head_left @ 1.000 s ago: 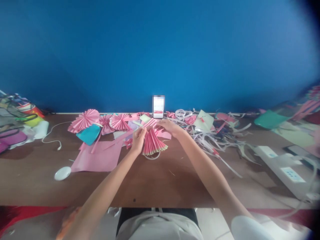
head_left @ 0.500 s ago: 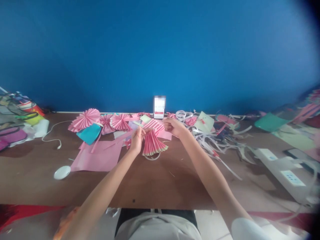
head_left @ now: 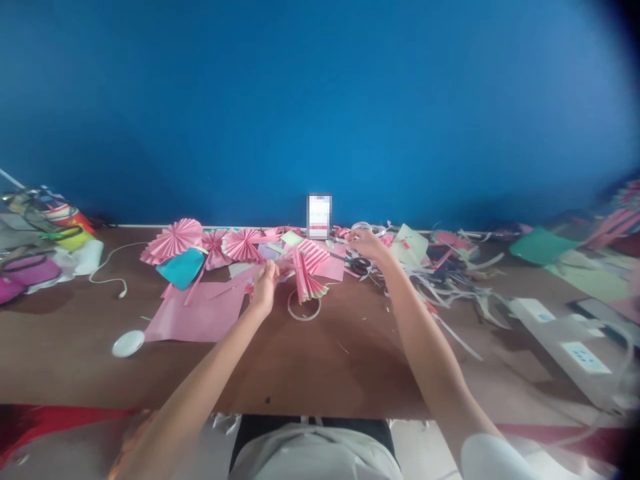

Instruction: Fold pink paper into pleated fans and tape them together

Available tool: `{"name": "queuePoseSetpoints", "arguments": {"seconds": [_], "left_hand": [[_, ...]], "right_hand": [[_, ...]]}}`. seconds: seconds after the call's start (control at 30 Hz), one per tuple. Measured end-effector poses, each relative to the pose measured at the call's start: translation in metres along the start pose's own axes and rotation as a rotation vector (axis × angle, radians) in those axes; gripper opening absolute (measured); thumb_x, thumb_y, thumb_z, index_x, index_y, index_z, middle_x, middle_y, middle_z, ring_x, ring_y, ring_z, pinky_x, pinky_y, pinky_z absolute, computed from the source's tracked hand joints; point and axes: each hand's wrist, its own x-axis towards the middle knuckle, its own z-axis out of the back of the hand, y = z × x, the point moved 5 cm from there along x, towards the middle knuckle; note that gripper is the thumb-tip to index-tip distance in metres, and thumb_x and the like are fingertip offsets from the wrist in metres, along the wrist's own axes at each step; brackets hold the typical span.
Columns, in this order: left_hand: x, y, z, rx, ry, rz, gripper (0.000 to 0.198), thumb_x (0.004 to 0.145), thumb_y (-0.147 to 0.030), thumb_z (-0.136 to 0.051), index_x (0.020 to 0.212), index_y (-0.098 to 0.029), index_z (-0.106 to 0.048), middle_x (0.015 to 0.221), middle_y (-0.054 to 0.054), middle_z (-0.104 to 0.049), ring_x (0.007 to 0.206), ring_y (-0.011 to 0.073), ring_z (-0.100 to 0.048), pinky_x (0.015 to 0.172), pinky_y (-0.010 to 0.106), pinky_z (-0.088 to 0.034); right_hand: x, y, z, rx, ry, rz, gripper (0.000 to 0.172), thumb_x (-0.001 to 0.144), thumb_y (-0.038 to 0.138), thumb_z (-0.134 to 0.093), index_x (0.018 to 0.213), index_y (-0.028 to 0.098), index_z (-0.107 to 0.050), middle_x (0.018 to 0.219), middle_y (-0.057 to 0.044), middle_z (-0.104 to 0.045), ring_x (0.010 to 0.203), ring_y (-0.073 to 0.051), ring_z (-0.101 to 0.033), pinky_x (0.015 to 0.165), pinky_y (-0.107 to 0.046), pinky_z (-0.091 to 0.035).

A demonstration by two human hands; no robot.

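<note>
My left hand (head_left: 265,287) is closed, its fingers pinching the gathered end of a pleated pink paper fan (head_left: 309,285). The fan's pale-edged pleats hang down to the right of the hand, over a white ring (head_left: 304,309) on the table. Farther right, my right hand (head_left: 369,245) reaches over the clutter with fingers apart and bent downward; nothing can be seen in them. Just below it lie black-handled scissors (head_left: 360,267). Another pink pleated piece (head_left: 314,255) lies behind the held fan.
Pink paper rosettes (head_left: 243,245), a teal paper piece (head_left: 181,268) and a pink sheet (head_left: 195,313) lie left. A phone (head_left: 319,217) stands against the blue wall. White strips (head_left: 440,287) and a power strip (head_left: 560,347) are right; a white disc (head_left: 129,343) lies front left.
My right hand has moved right, away from the fan and phone, uncovering the scissors. My left hand has shifted slightly left and down. The held fan has narrowed, showing more of the white ring.
</note>
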Motion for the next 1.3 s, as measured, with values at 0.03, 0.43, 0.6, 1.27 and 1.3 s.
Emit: {"name": "queuePoseSetpoints", "arguments": {"seconds": [0.03, 0.43, 0.6, 1.27, 1.3], "left_hand": [[0.0, 0.002, 0.004, -0.04, -0.01, 0.03, 0.053, 0.088, -0.07, -0.042, 0.064, -0.023, -0.037, 0.073, 0.005, -0.067, 0.08, 0.0212, -0.069, 0.076, 0.039, -0.055], [0.012, -0.004, 0.016, -0.287, -0.023, 0.124, 0.058, 0.077, -0.07, -0.061, 0.059, -0.02, -0.036, 0.061, -0.002, -0.049, 0.078, 0.0209, -0.069, 0.079, 0.038, -0.054], [0.01, -0.003, 0.013, -0.25, 0.024, 0.096, 0.055, 0.08, -0.066, -0.061, 0.059, -0.021, -0.037, 0.061, -0.001, -0.05, 0.078, 0.0217, -0.069, 0.079, 0.04, -0.055], [0.021, 0.002, 0.015, -0.842, -0.076, 0.315, 0.044, 0.089, -0.038, -0.065, 0.058, -0.017, -0.043, 0.055, -0.004, -0.046, 0.083, 0.0177, -0.07, 0.088, 0.035, -0.057], [0.021, 0.001, 0.015, -0.898, -0.079, 0.32, 0.043, 0.093, -0.035, -0.06, 0.058, -0.017, -0.043, 0.055, -0.004, -0.045, 0.078, 0.0155, -0.069, 0.087, 0.035, -0.057]], "right_hand": [[0.001, -0.002, 0.004, -0.046, -0.004, 0.021, 0.021, 0.063, 0.009, -0.053, 0.081, 0.017, -0.06, 0.069, 0.001, -0.054, 0.052, -0.011, -0.041, 0.05, -0.024, -0.028], [0.0, -0.015, 0.036, -0.436, -0.075, 0.118, 0.035, 0.065, 0.006, -0.044, 0.081, 0.018, -0.073, 0.056, 0.0, -0.056, 0.045, -0.013, -0.044, 0.051, -0.025, -0.029], [0.0, -0.016, 0.04, -0.525, -0.156, 0.175, 0.033, 0.069, 0.005, -0.044, 0.075, 0.019, -0.073, 0.077, -0.005, -0.069, 0.062, -0.016, -0.054, 0.062, -0.026, -0.036], [0.003, 0.002, 0.028, 0.985, -0.014, 0.223, 0.011, 0.084, 0.02, -0.061, 0.094, 0.022, -0.057, 0.053, 0.012, -0.03, 0.046, -0.007, -0.035, 0.078, -0.03, -0.058], [0.0, 0.01, 0.026, 1.169, 0.044, 0.232, 0.01, 0.084, 0.017, -0.062, 0.089, 0.022, -0.055, 0.054, 0.012, -0.027, 0.046, -0.006, -0.032, 0.082, -0.028, -0.058]]}}
